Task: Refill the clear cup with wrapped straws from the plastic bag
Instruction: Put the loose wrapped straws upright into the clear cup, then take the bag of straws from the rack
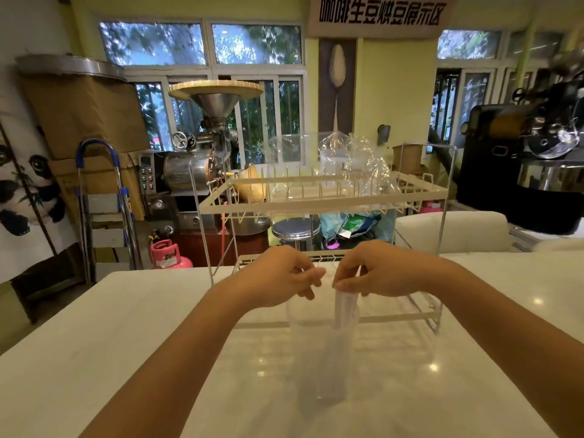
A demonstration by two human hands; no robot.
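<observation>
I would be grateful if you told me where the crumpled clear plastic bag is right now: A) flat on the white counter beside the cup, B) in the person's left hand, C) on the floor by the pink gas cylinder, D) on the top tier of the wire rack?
D: the plastic bag sits on the upper tier of the wire rack, above and behind both hands.

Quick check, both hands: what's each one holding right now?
Left hand: fingers curled, nothing clearly held; cannot tell.
Right hand: pinched shut on the wrapped straws, tops gripped, lower ends inside the clear cup.
</observation>
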